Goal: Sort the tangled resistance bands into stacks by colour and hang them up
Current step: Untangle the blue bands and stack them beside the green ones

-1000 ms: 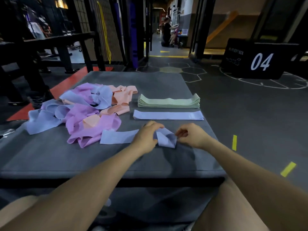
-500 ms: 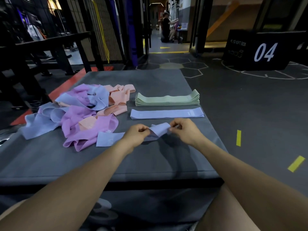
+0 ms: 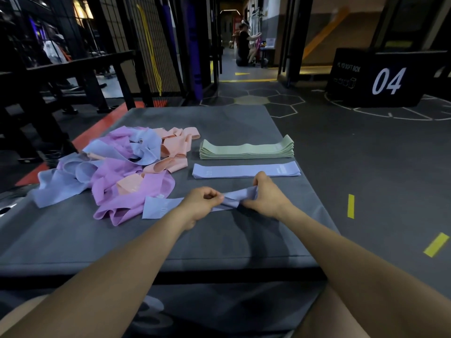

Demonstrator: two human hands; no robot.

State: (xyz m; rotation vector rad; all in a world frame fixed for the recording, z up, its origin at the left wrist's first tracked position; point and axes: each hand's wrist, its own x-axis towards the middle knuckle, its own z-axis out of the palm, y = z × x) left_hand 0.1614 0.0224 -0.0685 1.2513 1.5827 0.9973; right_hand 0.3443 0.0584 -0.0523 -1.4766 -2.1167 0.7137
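My left hand (image 3: pixel 200 203) and my right hand (image 3: pixel 267 195) both pinch a twisted blue band (image 3: pixel 234 199) just above the grey padded box top (image 3: pixel 219 237); its left end lies flat on the pad. Beyond my hands a flat blue band (image 3: pixel 246 170) lies straight, and behind it sits a neat stack of green bands (image 3: pixel 246 150). On the left lies a tangled heap of purple, blue and peach bands (image 3: pixel 117 172).
The pad's front edge (image 3: pixel 170 267) drops off close to me. A black box marked 04 (image 3: pixel 388 80) stands on the floor at the far right. A black rack (image 3: pixel 73 76) is at the left. A person crouches far down the corridor (image 3: pixel 244 48).
My hands lifted the folded right end of the blue band and drew it out; the right hand moved up and right, and the band now stretches twisted between both hands.
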